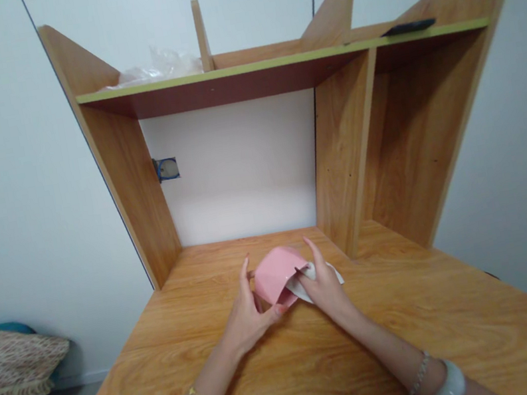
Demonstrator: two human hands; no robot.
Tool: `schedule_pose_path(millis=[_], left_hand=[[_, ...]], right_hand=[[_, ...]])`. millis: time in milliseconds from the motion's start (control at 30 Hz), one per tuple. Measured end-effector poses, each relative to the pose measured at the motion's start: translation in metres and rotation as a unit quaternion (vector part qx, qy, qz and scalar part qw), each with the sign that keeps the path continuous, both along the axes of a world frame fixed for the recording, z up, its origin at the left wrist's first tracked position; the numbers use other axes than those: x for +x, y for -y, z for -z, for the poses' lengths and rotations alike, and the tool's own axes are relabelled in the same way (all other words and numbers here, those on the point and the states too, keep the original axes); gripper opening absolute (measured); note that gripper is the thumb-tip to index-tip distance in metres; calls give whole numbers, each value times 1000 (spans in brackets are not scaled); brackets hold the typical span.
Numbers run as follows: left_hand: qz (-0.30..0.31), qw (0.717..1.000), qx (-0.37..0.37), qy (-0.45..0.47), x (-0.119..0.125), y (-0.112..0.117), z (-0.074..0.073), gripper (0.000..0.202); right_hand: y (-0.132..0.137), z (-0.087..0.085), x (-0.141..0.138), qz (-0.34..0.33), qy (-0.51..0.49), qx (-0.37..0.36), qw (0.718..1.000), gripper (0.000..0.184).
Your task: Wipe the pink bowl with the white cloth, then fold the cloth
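A pink sheet of paper [276, 271], white on its underside, is partly folded on the wooden desk [321, 363]. My left hand [247, 318] pinches the paper's left side, thumb under the lower edge and fingers along its left fold. My right hand [325, 285] presses down on the paper's right part, fingers closed over the white flap. Both hands meet at the middle of the desk, with bracelets on both wrists.
A wooden hutch with upright dividers [347, 156] rises at the desk's back. Its shelf [281, 60] carries a clear plastic bag [155, 67] at left and a dark flat object [409, 27] at right. A patterned cloth [4, 369] lies at far left.
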State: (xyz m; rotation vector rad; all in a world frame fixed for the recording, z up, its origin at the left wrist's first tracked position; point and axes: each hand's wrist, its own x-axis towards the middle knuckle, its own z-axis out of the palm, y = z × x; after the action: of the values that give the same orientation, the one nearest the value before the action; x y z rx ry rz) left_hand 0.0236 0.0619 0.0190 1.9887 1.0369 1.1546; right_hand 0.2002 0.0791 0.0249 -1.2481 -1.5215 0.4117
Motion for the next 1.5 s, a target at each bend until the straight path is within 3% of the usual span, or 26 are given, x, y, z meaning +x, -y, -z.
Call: schedule_pose_path(millis=[100,200,333,500,667,767,900,1100,1300,1500], left_hand=[[34,999,25,27,6,2,4,98],[-7,999,25,22,11,7,2,83],[-55,998,14,-21,9,10,-6,74],[-124,982,79,-122,5,11,-13,75],[-140,963,91,-213,5,16,-16,78],[-144,956,112,-229,3,17,-15,86],[-148,962,97,-208,1,13,-11,93],[-98,987,60,-109,-1,2,-3,98],[-50,991,21,-124,8,6,4,101],[-84,995,11,-59,15,8,9,78]], right_hand=[[-6,8,-4,-14,-71,-10,997,58],[-12,17,-11,-49,-127,-28,990,55],[-15,20,-16,-45,-156,-72,984,66],[-12,9,-8,-15,-95,-91,991,82],[-4,1,0,9,48,-46,998,74],[-2,0,0,-11,69,-25,997,69],[-3,4,-2,-46,17,-32,998,62],[-11,14,0,-5,-81,-38,996,49],[-16,22,-2,-6,-147,-39,988,37],[-14,28,-15,-50,-139,-52,988,34]])
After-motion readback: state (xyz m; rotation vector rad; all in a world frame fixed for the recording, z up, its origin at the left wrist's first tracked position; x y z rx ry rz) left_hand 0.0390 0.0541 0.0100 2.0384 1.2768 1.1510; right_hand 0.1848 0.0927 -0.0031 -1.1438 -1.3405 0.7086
